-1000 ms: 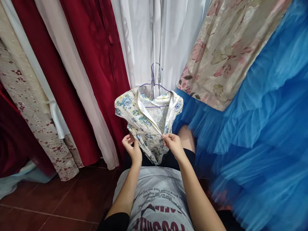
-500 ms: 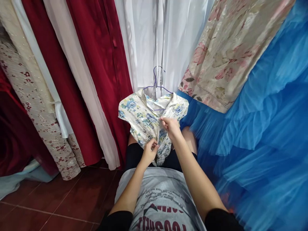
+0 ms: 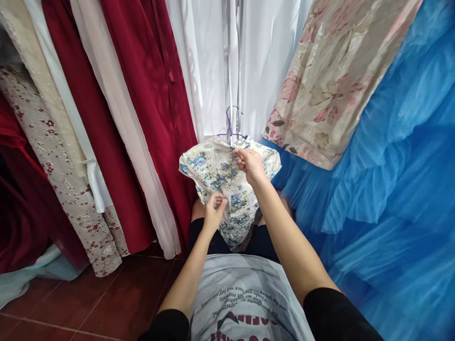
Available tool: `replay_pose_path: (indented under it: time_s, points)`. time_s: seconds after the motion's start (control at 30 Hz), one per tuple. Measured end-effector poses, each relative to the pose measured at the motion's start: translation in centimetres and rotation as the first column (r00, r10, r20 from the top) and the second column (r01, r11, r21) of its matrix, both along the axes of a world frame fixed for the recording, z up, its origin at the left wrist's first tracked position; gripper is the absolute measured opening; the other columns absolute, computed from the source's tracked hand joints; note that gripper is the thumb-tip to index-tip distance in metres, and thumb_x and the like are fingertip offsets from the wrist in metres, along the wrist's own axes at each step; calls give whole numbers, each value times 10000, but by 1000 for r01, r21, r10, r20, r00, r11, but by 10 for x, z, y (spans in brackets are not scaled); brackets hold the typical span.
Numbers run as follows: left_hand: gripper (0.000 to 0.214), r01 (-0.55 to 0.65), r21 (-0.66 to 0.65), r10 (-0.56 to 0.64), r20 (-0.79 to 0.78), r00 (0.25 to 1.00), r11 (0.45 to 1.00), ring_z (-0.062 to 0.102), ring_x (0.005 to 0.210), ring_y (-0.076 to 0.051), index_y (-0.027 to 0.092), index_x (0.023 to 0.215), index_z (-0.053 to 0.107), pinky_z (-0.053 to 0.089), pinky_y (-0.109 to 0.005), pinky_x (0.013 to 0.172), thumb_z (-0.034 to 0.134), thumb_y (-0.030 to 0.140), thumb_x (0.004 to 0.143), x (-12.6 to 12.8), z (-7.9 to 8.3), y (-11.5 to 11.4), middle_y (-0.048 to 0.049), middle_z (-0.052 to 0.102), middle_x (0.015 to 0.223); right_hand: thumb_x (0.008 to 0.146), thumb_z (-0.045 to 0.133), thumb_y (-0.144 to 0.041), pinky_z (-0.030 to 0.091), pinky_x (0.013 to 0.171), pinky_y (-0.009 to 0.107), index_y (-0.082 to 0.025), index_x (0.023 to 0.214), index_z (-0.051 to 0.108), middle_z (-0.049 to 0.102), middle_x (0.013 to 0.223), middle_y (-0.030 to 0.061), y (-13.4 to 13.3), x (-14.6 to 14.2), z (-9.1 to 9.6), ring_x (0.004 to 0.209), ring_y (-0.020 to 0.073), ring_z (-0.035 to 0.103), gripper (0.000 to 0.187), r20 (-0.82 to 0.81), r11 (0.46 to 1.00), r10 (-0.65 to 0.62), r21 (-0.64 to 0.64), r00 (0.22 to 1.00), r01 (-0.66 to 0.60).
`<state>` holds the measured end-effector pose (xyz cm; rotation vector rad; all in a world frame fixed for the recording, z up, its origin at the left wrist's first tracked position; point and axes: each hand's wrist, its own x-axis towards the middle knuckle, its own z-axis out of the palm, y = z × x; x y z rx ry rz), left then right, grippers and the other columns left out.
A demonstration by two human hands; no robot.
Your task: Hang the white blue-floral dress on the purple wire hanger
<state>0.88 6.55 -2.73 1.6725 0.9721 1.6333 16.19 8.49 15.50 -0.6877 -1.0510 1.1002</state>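
A short-sleeved floral dress [image 3: 216, 163], cream with blue roses and yellow-green leaves, hangs on a thin purple hanger [image 3: 229, 124] in front of me, its lower part bunched over my lap. My right hand [image 3: 250, 163] pinches the top of its centre seam near the neckline; the small piece between the fingertips is too small to make out. Lower down, my left hand [image 3: 215, 208] is closed on the cloth beside the same seam. The seam's two edges meet between my hands. The hanger's lower bar is hidden inside the dress.
Dark red gowns [image 3: 145, 94] and a pale pink one [image 3: 124, 123] hang at left. White cloth [image 3: 209, 71] hangs behind the hanger. A beige floral garment [image 3: 330, 85] and ruffled blue tulle [image 3: 398, 189] crowd the right. Dark red floor tiles [image 3: 99, 303] show at lower left.
My right hand has moved up the seam to the neckline, and the V-shaped opening there has closed. My left hand has shifted slightly up and left, still on the cloth.
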Motion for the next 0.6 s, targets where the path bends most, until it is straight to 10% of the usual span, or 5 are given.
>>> replay_pose_path:
  time_s: [0.13, 0.27, 0.47, 0.6]
  points:
    - [367, -10, 285, 41, -100, 994, 959, 645, 767, -174, 253, 1332, 511, 521, -306, 776, 455, 440, 1021, 18, 104, 14, -31, 655, 866, 736, 649, -237, 159, 414, 222, -163, 665, 591, 392, 449, -71, -1, 12, 2, 404, 53, 265, 118, 150, 997, 8, 80, 989, -20]
    - [269, -51, 534, 290, -375, 880, 844, 642, 960, -223, 208, 1127, 637, 498, -362, 910, 410, 324, 1042, 25, 176, 32, -78, 657, 1002, 731, 650, -266, 170, 434, 226, -172, 630, 570, 378, 459, -74, 12, 17, -4, 425, 55, 271, 160, 243, 985, -15, 170, 970, -27]
    - [171, 124, 574, 428, -721, 545, 810, 598, 1052, -271, 153, 1053, 627, 469, -402, 970, 475, 157, 975, 11, 181, 53, -116, 643, 1036, 740, 635, -328, 202, 461, 240, -201, 581, 528, 385, 467, -69, 33, 6, -49, 460, 77, 291, 230, 201, 970, -218, 154, 955, 189]
    - [154, 106, 601, 445, -688, 573, 792, 605, 1021, -264, 151, 1040, 626, 475, -381, 926, 487, 176, 977, 11, 182, 52, -117, 653, 1028, 769, 634, -370, 191, 474, 248, -203, 650, 538, 386, 472, -78, 38, 1, -55, 457, 81, 282, 226, 163, 969, -199, 180, 966, 169]
